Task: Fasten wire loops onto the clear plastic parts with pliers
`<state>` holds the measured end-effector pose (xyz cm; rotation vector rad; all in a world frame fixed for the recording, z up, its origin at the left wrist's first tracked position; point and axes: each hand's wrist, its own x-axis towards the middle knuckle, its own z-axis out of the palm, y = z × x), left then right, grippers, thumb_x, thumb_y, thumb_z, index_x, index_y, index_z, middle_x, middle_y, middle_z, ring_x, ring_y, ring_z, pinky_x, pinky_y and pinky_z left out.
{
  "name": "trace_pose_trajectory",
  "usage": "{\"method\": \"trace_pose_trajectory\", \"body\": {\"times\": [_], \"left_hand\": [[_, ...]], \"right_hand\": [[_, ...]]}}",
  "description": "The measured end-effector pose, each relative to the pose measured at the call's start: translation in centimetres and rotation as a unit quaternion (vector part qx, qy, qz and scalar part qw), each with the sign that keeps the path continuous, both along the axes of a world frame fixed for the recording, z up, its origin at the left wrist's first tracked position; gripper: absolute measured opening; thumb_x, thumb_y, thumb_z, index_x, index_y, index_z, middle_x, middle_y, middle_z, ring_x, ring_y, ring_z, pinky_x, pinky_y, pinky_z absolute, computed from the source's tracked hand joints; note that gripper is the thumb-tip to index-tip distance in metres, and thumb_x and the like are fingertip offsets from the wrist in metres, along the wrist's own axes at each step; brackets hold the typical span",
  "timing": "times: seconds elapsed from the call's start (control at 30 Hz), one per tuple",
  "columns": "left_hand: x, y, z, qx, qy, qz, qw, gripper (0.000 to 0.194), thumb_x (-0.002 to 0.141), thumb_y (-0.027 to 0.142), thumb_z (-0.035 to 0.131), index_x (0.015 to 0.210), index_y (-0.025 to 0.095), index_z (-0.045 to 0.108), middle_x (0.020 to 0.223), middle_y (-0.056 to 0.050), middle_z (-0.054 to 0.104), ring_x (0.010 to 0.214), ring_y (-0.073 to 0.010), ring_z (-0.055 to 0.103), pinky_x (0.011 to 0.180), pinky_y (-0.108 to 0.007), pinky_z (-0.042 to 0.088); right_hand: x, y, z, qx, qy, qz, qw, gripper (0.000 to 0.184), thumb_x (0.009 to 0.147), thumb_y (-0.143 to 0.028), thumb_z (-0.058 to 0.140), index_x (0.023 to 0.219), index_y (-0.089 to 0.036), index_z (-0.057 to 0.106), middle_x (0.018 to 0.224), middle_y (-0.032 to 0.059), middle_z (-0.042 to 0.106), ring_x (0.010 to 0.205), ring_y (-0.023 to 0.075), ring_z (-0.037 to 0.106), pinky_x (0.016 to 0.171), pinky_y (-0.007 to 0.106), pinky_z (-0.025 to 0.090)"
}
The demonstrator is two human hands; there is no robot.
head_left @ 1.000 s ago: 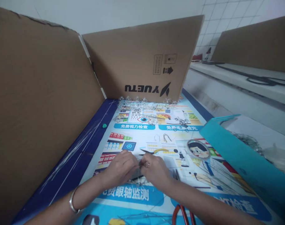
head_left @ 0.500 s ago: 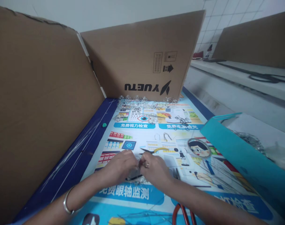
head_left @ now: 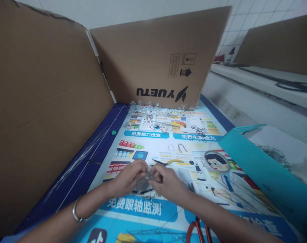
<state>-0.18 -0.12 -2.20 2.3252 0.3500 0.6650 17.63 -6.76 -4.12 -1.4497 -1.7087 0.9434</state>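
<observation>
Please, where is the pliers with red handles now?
In the head view, the red-handled metal pliers lie at the bottom edge, right of centre, beside the right forearm.

Single head-worn view, looking forward and down over both forearms

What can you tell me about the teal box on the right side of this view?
The teal box looks like thin card, smooth outside and pale inside. It is open at the top, its long near wall slanting down toward the lower right, where the picture edge cuts it off. Inside lie a tangle of thin grey wire and something clear and crumpled, too blurred to name. The box sits at the right of the printed sheet, beyond the right forearm. Neither hand touches it.
</observation>
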Motion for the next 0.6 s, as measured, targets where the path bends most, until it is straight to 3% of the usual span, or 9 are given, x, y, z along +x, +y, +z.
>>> {"method": "trace_pose_trajectory", "body": {"times": [0.3,0.47,0.6], "left_hand": [[-0.4,0.2,-0.1,0.033,0.008,0.021,0.999,0.008,0.088,0.013,0.037,0.083,0.017,0.042,0.085,-0.005,0.052,0.080,-0.0141,0.049,0.072,-0.026,0.040],[-0.8,1.1,-0.6,0.048,-0.001,0.084,0.995,0.010,0.085,0.011,0.038,0.079,0.018,0.041,0.083,-0.004,0.052,0.078,-0.0141,0.049,0.070,-0.026,0.040],[-1.0,2.0,-1.0,0.049,-0.001,0.093,0.994,0.011,0.084,0.009,0.037,0.081,0.018,0.041,0.084,-0.003,0.052,0.077,-0.0138,0.049,0.069,-0.026,0.040]], "right_hand": [[0.3,-0.3,-0.2,-0.014,0.024,-0.021,0.999,0.019,0.069,-0.023,0.061,0.086,-0.020,0.052,0.064,-0.0057,0.050,0.055,0.0083,0.046,0.050,0.019,0.036],[2.8,0.4,2.2,0.099,-0.062,-0.037,0.992,0.011,0.075,-0.024,0.056,0.085,-0.020,0.058,0.081,0.0006,0.058,0.069,0.0121,0.053,0.064,0.024,0.043],[6.0,1.2,4.3,0.117,-0.170,-0.050,0.977,0.013,0.081,-0.026,0.049,0.087,-0.020,0.060,0.088,0.0042,0.061,0.080,0.0159,0.056,0.070,0.028,0.045]]}}
